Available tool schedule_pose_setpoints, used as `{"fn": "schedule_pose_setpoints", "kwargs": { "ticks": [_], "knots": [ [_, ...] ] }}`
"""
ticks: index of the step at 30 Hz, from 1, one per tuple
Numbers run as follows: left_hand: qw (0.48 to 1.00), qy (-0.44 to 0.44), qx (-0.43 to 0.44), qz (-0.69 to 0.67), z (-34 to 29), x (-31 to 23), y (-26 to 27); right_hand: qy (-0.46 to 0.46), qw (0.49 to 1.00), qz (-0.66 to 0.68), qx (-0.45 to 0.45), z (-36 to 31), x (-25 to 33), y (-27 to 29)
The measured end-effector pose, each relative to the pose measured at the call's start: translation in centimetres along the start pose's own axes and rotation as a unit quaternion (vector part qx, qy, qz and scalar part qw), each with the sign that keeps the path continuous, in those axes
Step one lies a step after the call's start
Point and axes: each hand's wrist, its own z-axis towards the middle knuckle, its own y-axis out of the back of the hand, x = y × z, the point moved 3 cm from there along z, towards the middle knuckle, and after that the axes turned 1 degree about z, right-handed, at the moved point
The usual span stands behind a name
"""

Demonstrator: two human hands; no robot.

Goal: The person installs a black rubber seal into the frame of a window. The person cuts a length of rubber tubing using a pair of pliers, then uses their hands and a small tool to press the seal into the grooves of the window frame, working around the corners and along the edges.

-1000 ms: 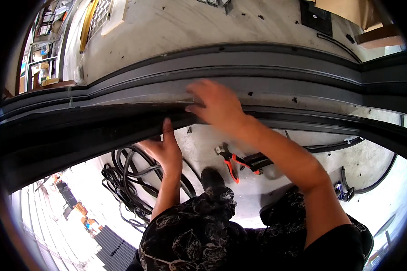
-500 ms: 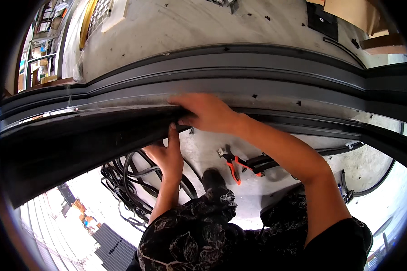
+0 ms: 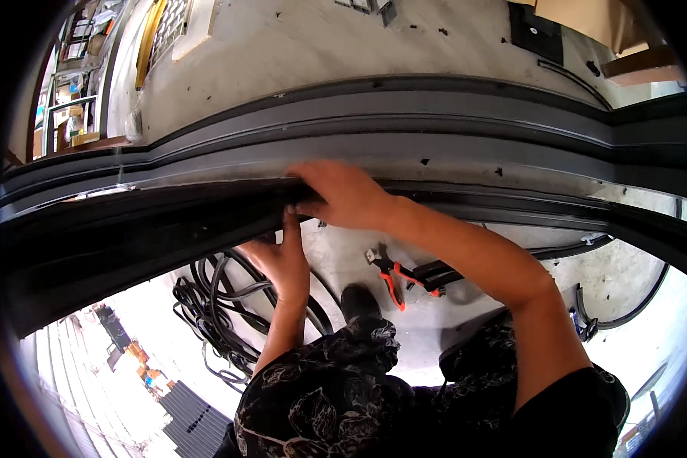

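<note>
A long, wide black strip (image 3: 122, 240) runs from the left rim to my two hands, broad at the left and narrower at the hands. My left hand (image 3: 282, 263) grips its lower edge from below, thumb up in front and fingers partly hidden behind. Just above it, my right hand (image 3: 347, 195) is closed over the strip's upper edge, with its fingertips out of sight and slightly blurred. Behind both lies a dark grey metal frame (image 3: 374, 145) with ridged rails spanning the view.
Cutting pliers with red-and-black handles (image 3: 389, 278) lie on the concrete floor (image 3: 336, 256) below. Coiled black rubber seal (image 3: 214, 320) is heaped to the left of my feet. Another black strip (image 3: 641, 309) curves at the right. Across the frame are cardboard (image 3: 588, 23) and a yellow rail (image 3: 149, 46).
The strip's left part has tilted up slightly, its lower edge now a little higher. Both hands keep nearly the same place, and the view has shifted slightly.
</note>
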Motion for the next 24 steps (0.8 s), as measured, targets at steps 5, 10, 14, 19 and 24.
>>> {"fn": "schedule_pose_setpoints", "kwargs": {
  "ticks": [5,10,14,19,24],
  "knots": [
    [0.999,0.036,0.015,-0.037,-0.1,0.7,-0.5,-0.044,0.999,-0.027,-0.014,-0.4,0.3,-0.1],
    [1.000,0.020,-0.013,-0.017,-0.1,-0.8,-0.8,-0.028,0.993,-0.039,-0.108,-1.3,0.3,-1.2],
    [0.993,0.060,0.027,-0.098,0.0,0.6,-1.1,-0.115,0.988,0.102,-0.017,-1.2,-1.4,0.0],
    [0.995,0.080,0.033,-0.042,-0.4,0.3,-1.2,-0.216,0.976,0.019,-0.027,-3.7,-2.3,2.5],
    [0.999,0.029,0.027,-0.007,-0.4,-1.0,-1.4,-0.205,0.976,-0.009,-0.073,-4.4,-1.8,1.8]
  ]
}}
